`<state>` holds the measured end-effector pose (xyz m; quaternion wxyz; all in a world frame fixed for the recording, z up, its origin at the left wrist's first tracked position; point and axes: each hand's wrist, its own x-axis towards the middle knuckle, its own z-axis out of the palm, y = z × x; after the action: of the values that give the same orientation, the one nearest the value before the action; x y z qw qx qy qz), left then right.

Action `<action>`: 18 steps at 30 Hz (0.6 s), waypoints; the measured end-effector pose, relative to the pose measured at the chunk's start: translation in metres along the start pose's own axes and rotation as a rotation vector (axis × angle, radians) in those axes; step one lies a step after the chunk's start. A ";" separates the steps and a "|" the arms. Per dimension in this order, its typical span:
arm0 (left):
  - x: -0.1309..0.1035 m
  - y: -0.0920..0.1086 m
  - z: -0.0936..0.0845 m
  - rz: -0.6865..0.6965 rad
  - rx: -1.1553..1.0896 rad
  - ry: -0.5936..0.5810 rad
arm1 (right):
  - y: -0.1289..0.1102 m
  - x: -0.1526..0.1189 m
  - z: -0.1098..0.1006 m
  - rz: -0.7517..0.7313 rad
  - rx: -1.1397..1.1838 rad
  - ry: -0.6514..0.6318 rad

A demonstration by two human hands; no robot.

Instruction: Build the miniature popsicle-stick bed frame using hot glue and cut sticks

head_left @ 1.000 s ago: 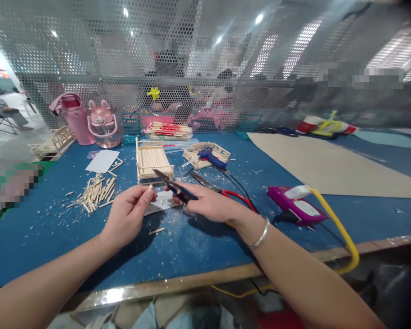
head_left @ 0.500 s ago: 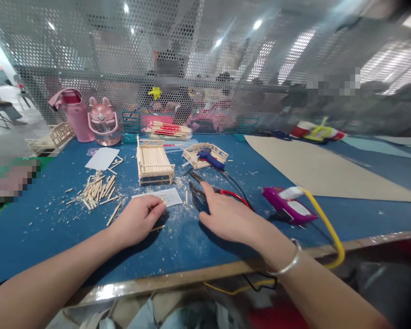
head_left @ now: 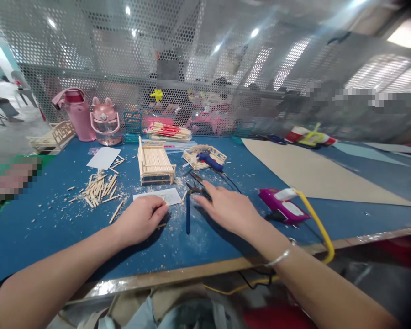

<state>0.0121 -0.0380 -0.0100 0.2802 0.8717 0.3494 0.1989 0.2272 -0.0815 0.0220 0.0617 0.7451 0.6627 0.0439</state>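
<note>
As the pliers [head_left: 188,205] seem stiff, the handle [head_left: 188,221] is preferred; left hand [head_left: 140,218] is pinched on tiny stick [head_left: 166,204], grip of right hand [head_left: 228,208] is unclear

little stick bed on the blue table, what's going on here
A person's left hand pinches what looks like a small pale piece by a white paper strip. Their right hand is at the blue-handled pliers, though its grip is unclear. The stick bed stands beyond the strip, touched by neither hand.

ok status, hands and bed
Left hand pinched closed at white paper. Right hand beside blue-handled pliers, grip unclear. Miniature stick bed upright beyond paper. Pliers between hands.
</note>
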 end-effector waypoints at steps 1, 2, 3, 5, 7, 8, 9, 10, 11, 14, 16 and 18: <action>0.000 0.000 0.000 0.004 -0.003 0.005 | 0.008 0.000 0.000 0.026 0.005 0.000; -0.001 0.000 0.000 0.008 -0.004 0.011 | 0.017 0.000 -0.001 0.055 0.001 -0.016; -0.001 0.000 -0.001 0.012 -0.002 0.018 | 0.026 0.001 0.000 0.082 -0.008 -0.052; -0.001 0.000 -0.001 0.019 0.004 0.028 | 0.042 0.002 0.001 0.078 -0.011 -0.128; -0.001 0.000 -0.001 0.025 0.011 0.031 | 0.054 0.003 0.004 0.022 0.035 -0.163; -0.001 0.000 0.000 0.029 0.013 0.030 | 0.057 0.004 0.005 -0.004 0.070 -0.164; -0.001 0.000 0.000 0.033 0.013 0.027 | 0.060 0.004 0.007 -0.019 0.109 -0.158; -0.001 0.000 0.000 0.037 0.013 0.023 | 0.061 0.004 0.008 -0.024 0.147 -0.152; 0.000 0.000 0.000 0.039 0.013 0.020 | 0.062 0.004 0.009 -0.027 0.178 -0.148; -0.001 0.000 0.001 0.037 0.012 0.025 | 0.061 0.003 0.009 -0.040 0.228 -0.152; -0.001 0.000 0.001 0.037 0.007 0.033 | 0.059 0.002 0.006 -0.032 0.205 -0.160; -0.001 0.000 0.000 0.044 -0.002 0.035 | 0.055 0.000 0.002 0.005 0.128 -0.175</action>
<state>0.0118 -0.0387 -0.0105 0.2705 0.8751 0.3350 0.2208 0.2812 -0.0881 0.0279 0.0718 0.7501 0.6543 -0.0637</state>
